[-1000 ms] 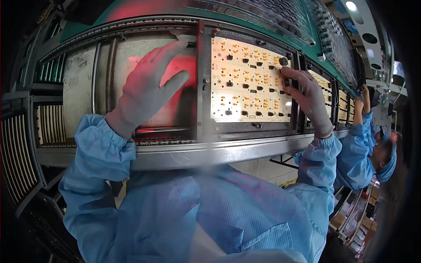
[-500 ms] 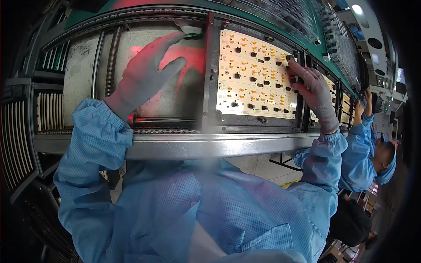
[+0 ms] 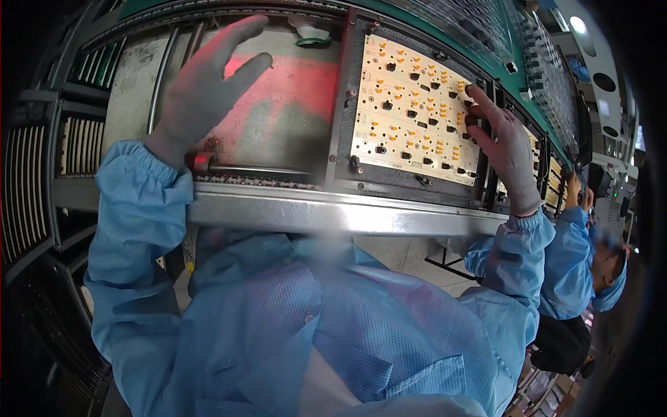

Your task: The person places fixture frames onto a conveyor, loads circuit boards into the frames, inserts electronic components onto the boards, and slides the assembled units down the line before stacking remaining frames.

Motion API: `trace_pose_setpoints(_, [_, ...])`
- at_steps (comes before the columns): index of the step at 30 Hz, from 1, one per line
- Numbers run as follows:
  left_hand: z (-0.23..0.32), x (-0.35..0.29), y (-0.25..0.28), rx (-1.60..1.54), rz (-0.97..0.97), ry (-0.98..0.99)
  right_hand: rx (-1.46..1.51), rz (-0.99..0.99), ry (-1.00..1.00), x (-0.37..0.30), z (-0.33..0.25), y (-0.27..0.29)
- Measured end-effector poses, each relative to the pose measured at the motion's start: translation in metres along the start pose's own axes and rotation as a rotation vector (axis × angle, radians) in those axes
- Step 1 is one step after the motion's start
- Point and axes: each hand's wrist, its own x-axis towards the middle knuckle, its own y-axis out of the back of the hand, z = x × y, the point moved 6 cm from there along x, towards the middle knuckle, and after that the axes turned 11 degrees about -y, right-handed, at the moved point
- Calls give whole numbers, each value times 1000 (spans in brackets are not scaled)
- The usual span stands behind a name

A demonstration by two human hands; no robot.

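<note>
My left hand [image 3: 201, 87], in a grey glove, hovers over a bare metal plate [image 3: 292, 83] lit red. Its thumb and fingers are apart with nothing between them. Up from its fingertips lies a small white piece with a green rim [image 3: 313, 36]. My right hand [image 3: 501, 135], gloved too, is at the right edge of a cream circuit board [image 3: 417, 104]. Its index finger and thumb are spread, their tips on or close to the board's edge; the other fingers are partly hidden. Orange and black components stand in rows on the board, which sits in a dark carrier [image 3: 445, 186].
A metal rail [image 3: 347, 217] runs along the front of the line. Racks of boards [image 3: 24, 194] stand at the left. Clear plastic trays [image 3: 465, 28] lie beyond the board. A co-worker in blue [image 3: 566, 257] works at further boards on the right.
My left hand has drawn back leftward, away from the green-rimmed piece. My right hand stays by the board's right edge. The view has shifted slightly.
</note>
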Motion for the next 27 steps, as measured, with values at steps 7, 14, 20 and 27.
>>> trace_pose_setpoints(7, [58, -78, 58, -189, 444, 136, 520, -11, -61, 17, -40, 58])
trace_pose_setpoints(14, [100, -168, 58, 196, 746, 127, -172, 0, 1230, 33, -232, 42])
trace_pose_setpoints(20, [175, -300, 72, 296, 1024, 475, -303, -550, 1748, 23, -387, -16])
trace_pose_setpoints(27, [357, -511, 21, 1171, 1540, 1179, -121, -373, 2366, -128, -507, -37])
